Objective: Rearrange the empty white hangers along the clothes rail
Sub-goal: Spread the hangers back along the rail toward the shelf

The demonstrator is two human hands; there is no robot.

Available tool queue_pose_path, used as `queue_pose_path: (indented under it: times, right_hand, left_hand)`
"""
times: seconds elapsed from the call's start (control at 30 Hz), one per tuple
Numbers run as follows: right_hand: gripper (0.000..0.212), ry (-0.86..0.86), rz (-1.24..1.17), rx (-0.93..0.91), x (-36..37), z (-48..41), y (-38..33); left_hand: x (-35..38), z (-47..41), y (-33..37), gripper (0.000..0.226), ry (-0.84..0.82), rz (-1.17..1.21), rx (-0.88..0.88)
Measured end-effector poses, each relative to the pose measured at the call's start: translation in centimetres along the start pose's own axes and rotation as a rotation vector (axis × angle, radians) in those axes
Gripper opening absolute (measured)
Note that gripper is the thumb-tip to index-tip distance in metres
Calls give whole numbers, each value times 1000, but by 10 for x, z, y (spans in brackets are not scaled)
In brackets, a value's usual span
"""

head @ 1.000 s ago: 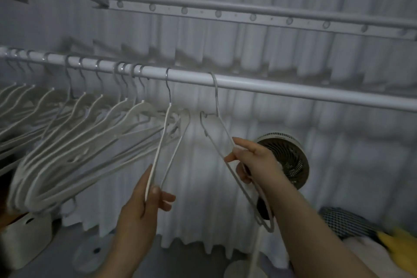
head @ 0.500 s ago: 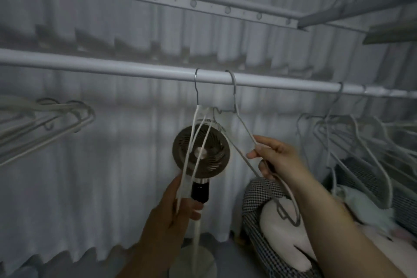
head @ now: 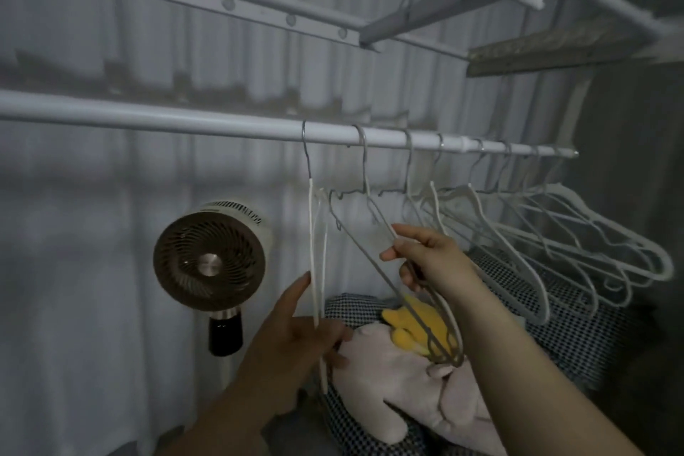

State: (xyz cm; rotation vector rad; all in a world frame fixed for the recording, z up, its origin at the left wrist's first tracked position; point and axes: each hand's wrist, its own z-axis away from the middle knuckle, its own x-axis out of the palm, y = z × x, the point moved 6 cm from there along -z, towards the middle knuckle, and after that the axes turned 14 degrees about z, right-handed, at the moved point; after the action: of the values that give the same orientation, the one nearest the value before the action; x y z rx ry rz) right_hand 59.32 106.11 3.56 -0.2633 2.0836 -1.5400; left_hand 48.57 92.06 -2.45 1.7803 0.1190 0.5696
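Note:
A white clothes rail [head: 177,120] runs across the view. Two hangers hang from it near the middle. My left hand [head: 299,329] pinches the lower part of a white hanger [head: 314,233] seen edge-on. My right hand [head: 429,257] grips the arms of a grey-looking hanger [head: 374,263] just to its right, whose far end reaches down over the soft toys. Further right, a row of several empty white hangers [head: 555,233] hangs close together up to the rail's end [head: 572,153].
A round fan [head: 209,266] on a stand sits left of my hands in front of a white curtain [head: 92,252]. Below lie a checked cushion [head: 536,304], a pink soft toy [head: 399,381] and a yellow one [head: 418,326]. A second rack bar [head: 222,4] runs overhead.
Both hands slid their two hangers rightward along the rail, away from the left bunch, up to the group at the right end. The view swung right with them.

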Motion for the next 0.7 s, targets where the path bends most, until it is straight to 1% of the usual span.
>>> queue_pose_path:
  times: [0.13,0.2,0.33,0.4,0.47,0.57,0.7]
  right_hand:
    - [35,-19,8,-9,-20,-6,6]
    - [35,-38,13,-13,-25,-9,9]
    - [33,-64,-1,-21,-24,-13,13]
    - [33,-76,-14,-20,-20,-14,14]
    - [34,-81,-25,-21,-16,-17,14]
    - [34,-75,-31,-21,-11,-20,14]
    - [33,-76,-52,-22,-4,-19,14]
  left_hand:
    - [26,-18,-2,52,18,162,-51]
    - [35,-27,-3,45,22,160,-47]
    - [44,-37,-5,20,15,135,-83]
    - [41,-38,-4,13,20,110,-72]
    - [36,-38,-3,12,36,78,-63]
    - [28,-36,-3,13,65,98,-85]
    - [27,-28,-2,17,32,148,-114]
